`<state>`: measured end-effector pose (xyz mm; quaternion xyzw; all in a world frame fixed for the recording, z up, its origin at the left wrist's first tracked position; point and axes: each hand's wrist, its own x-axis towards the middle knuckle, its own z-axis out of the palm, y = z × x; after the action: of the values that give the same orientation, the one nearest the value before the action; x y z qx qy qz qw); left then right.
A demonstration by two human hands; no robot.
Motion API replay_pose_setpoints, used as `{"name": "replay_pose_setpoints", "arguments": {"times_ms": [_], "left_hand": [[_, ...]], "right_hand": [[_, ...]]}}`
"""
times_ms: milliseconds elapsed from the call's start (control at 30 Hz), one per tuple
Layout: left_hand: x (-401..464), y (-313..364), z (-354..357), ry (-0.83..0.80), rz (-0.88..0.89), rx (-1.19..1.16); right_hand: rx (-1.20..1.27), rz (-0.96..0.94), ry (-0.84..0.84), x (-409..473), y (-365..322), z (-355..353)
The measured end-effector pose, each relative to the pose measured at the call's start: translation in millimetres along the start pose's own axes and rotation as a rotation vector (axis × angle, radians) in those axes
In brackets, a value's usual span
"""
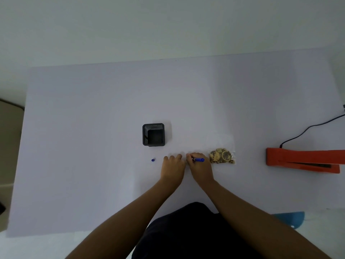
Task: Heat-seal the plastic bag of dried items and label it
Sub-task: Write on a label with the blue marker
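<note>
Blue pen in the right hand, bag of dried slices just beside it

Blue is the pen (198, 160), gripped in the curled fingers of the right hand (199, 168) with its barrel lying across the top of the hand and pointing right. The writing end is hidden under the fingers, so what it touches cannot be told. The left hand (174, 166) lies palm down on the white table (93, 128), touching the right hand, its fingers bent and pressed to the surface; it may be holding down something pale and flat, but nothing distinct shows under it.

Just to the right of the right hand lies the clear plastic bag (222, 155), flat on the table, with tan and brown dried slices gathered at its near end and its far end empty and almost invisible against the white top. Well apart to the right sits the orange heat sealer (302, 159) (its black cable (308, 129) runs off toward the table's right edge). A small blue cap (153, 160) rests on the table left of the left hand, and a black mesh pen holder (153, 134) stands upright beyond it
</note>
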<state>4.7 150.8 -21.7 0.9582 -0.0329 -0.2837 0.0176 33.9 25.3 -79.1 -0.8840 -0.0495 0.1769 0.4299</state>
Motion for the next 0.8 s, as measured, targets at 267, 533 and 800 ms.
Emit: {"name": "replay_pose_setpoints", "arguments": {"times_ms": [267, 533, 800], "left_hand": [[0.8, 0.1, 1.9, 0.031, -0.007, -0.01], [1.4, -0.7, 1.3, 0.022, -0.001, -0.005], [0.6, -0.7, 2.8, 0.019, 0.003, 0.01]], "right_hand": [[0.006, -0.046, -0.083, -6.1, -1.0, 6.0], [0.015, -0.065, -0.074, -5.0, -1.5, 4.5], [0.027, -0.031, -0.063, -6.5, -2.4, 1.8]]}}
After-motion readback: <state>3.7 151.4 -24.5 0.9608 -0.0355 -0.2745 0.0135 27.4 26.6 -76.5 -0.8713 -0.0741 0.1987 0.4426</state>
